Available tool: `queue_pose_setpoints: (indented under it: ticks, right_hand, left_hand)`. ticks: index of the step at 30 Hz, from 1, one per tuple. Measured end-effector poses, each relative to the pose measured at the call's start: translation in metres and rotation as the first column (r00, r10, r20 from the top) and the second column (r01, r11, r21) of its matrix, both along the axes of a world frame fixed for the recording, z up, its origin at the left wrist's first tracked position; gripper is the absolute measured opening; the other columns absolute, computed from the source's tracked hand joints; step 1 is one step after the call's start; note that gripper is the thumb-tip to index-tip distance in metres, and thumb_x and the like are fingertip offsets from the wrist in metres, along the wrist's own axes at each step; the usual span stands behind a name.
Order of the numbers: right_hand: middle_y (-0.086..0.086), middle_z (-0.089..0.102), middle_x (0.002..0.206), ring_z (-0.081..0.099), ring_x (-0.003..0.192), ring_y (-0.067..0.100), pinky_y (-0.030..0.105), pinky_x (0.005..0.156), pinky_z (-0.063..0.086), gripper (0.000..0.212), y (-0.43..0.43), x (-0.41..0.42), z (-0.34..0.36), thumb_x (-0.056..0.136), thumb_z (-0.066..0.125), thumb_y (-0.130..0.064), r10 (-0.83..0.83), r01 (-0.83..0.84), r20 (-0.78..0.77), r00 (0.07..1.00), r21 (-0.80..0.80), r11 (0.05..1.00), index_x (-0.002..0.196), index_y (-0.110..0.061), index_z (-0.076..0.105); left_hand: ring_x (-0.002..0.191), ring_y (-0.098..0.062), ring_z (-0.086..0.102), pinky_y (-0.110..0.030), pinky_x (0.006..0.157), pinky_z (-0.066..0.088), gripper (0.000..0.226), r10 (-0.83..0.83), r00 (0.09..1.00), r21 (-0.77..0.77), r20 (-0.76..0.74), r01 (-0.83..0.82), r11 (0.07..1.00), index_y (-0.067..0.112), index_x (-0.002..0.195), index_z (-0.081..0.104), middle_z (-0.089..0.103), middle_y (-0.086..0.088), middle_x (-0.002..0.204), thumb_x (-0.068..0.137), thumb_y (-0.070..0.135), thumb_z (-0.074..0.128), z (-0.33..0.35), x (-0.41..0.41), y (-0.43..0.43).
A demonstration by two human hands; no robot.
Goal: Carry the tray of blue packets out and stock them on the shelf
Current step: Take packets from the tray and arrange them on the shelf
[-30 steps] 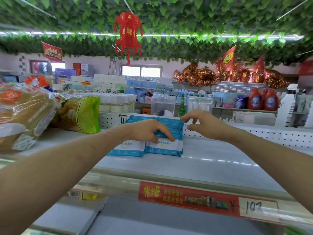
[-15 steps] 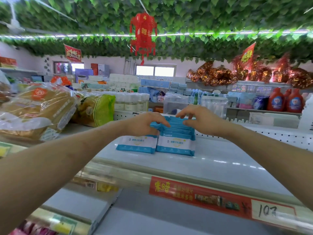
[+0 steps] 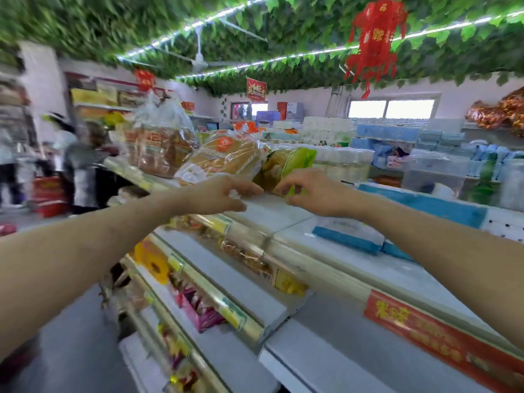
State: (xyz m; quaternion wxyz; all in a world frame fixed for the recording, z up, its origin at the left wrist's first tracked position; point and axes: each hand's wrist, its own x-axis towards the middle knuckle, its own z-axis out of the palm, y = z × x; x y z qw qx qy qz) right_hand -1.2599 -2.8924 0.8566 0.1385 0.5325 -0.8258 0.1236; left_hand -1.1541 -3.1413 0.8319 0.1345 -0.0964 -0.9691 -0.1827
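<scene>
Both the left hand (image 3: 218, 195) and right hand (image 3: 314, 194) have left the blue packets (image 3: 348, 236); loosely curled, empty.

White top shelf (image 3: 276, 212) with blue packets (image 3: 347, 236), bagged bread (image 3: 224, 158) and perhaps a green snack bag (image 3: 292, 161)

Yellow characters on the red shelf strip (image 3: 425, 333) and red lantern (image 3: 375, 38) are too blurred to read.

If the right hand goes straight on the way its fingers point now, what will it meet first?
Probably the green and yellow plastic bag on the top shelf: the right hand points left at its lower edge, very close. Blur hides whether they already touch.
</scene>
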Motion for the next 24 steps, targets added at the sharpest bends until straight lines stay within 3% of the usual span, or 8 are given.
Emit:
queue_pose_setpoints:
  ticks: [5,10,13,16,18,21,24]
  right_hand:
    - [-0.007,0.066,0.116,0.061,0.102,0.012,0.04,0.092,0.053,0.028,-0.093,0.031,-0.024,0.098,0.064,-0.029,0.227,-0.23,0.047,0.973,0.065,0.971,0.125,-0.027,0.069]
    - [-0.006,0.061,0.116,0.06,0.102,0.015,0.038,0.091,0.051,0.025,-0.166,0.087,-0.076,0.1,0.062,-0.031,0.415,-0.432,0.133,0.9,0.134,0.892,0.124,-0.028,0.069]
    - [-0.006,0.062,0.114,0.06,0.102,0.017,0.036,0.089,0.05,0.025,-0.187,0.124,-0.127,0.1,0.061,-0.028,0.505,-0.529,0.159,0.848,0.218,0.82,0.123,-0.025,0.07]
    - [-0.009,0.061,0.105,0.061,0.099,0.014,0.025,0.076,0.042,0.023,-0.188,0.157,-0.193,0.097,0.064,-0.02,0.552,-0.611,0.264,0.791,0.306,0.73,0.118,-0.021,0.072]
    - [-0.012,0.065,0.103,0.061,0.093,0.008,0.023,0.076,0.044,0.021,-0.182,0.173,-0.241,0.094,0.067,-0.018,0.525,-0.66,0.405,0.749,0.385,0.645,0.113,-0.023,0.074]
    - [-0.018,0.069,0.103,0.06,0.087,-0.004,0.024,0.082,0.041,0.021,-0.162,0.188,-0.312,0.091,0.069,-0.02,0.45,-0.711,0.551,0.702,0.511,0.483,0.107,-0.031,0.076]
    - [-0.018,0.072,0.108,0.059,0.084,-0.01,0.022,0.084,0.044,0.027,-0.137,0.198,-0.372,0.088,0.07,-0.016,0.386,-0.74,0.632,0.672,0.561,0.372,0.111,-0.028,0.077]
  left_hand:
    - [0.122,-0.005,0.055,-0.031,0.105,0.047,0.046,0.316,0.946,-0.007,0.076,-0.316,0.949,0.036,0.142,0.057,0.054,0.014,0.14,0.1,0.023,0.067,-0.017,0.103,-0.056]
    - [0.118,-0.008,0.056,-0.028,0.098,0.045,0.042,0.606,0.783,-0.065,0.142,-0.604,0.795,0.036,0.141,0.056,0.056,0.016,0.133,0.1,0.034,0.064,-0.059,0.22,-0.082]
    - [0.114,-0.012,0.059,-0.031,0.102,0.046,0.042,0.708,0.679,-0.064,0.191,-0.711,0.7,0.028,0.139,0.06,0.06,0.01,0.132,0.098,0.027,0.066,-0.104,0.277,-0.076]
    - [0.119,-0.015,0.061,-0.035,0.108,0.047,0.048,0.753,0.592,-0.016,0.287,-0.783,0.622,0.025,0.142,0.059,0.063,0.005,0.134,0.096,0.023,0.068,-0.167,0.317,-0.057]
    - [0.113,-0.015,0.064,-0.032,0.105,0.049,0.049,0.747,0.556,-0.004,0.366,-0.801,0.598,0.025,0.141,0.06,0.065,0.004,0.131,0.092,0.025,0.068,-0.217,0.339,-0.037]
    - [0.104,-0.015,0.066,-0.035,0.098,0.053,0.047,0.685,0.519,0.001,0.511,-0.797,0.603,0.026,0.136,0.063,0.066,0.005,0.125,0.089,0.031,0.066,-0.291,0.363,-0.003]
    - [0.109,-0.012,0.063,-0.02,0.092,0.048,0.039,0.587,0.52,0.01,0.62,-0.754,0.657,0.024,0.135,0.063,0.063,0.005,0.13,0.096,0.02,0.066,-0.352,0.377,0.033]
